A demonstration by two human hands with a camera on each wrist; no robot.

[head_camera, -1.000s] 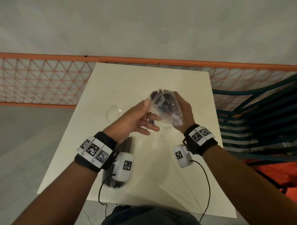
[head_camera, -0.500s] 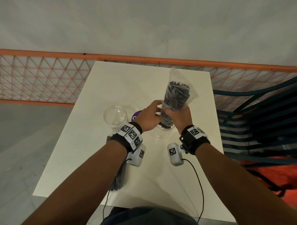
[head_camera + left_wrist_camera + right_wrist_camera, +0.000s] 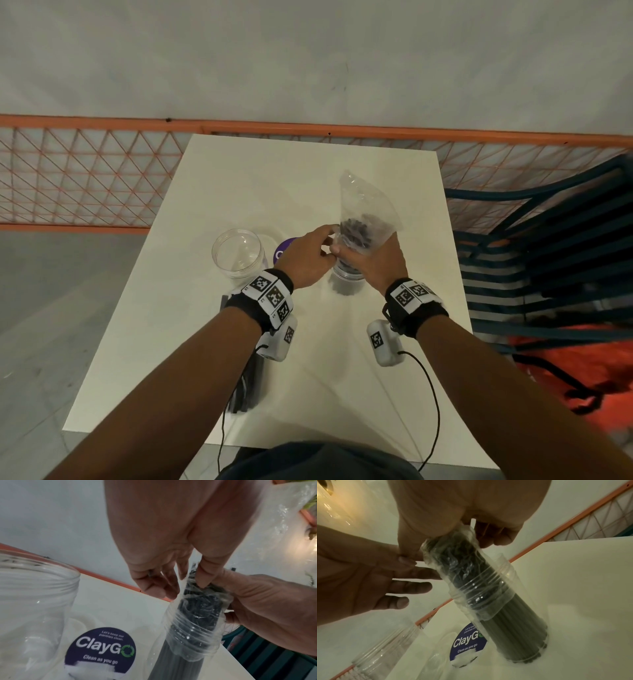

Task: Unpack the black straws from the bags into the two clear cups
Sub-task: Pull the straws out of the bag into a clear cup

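Straws, black and thin, stand bundled in the right-hand clear plastic cup [image 3: 346, 278], with their upper ends inside an upturned clear plastic bag [image 3: 368, 212] whose mouth reaches down into that cup.

Largest first: the white rectangular counter [image 3: 308, 178] carries everything, and behind it runs an orange mesh railing [image 3: 85, 178]. A dark teal slatted chair [image 3: 548, 260] stands to your right of the counter.

On the counter, the left-hand clear plastic cup [image 3: 238, 253] stands upright and well apart from the right-hand one. Between the two cups lies a round purple sticker [image 3: 100, 650] reading "ClayGo, Clean as you go". A second pack of black straws [image 3: 248, 383] lies flat near the front edge, partly hidden under your left wrist.

The bundle of black straws [image 3: 518, 631] rests with its lower ends on the bottom of the right-hand cup, tilted slightly. The bag's loose closed end sticks up above your hands.

Your right hand [image 3: 375, 263] has its grip curled round the bag and the straw tops just above the cup rim. Your left hand [image 3: 305, 257] pinches the bag's plastic between thumb and forefinger at the bundle's top, beside the right hand; its other fingers [image 3: 412, 586] are spread and relaxed.
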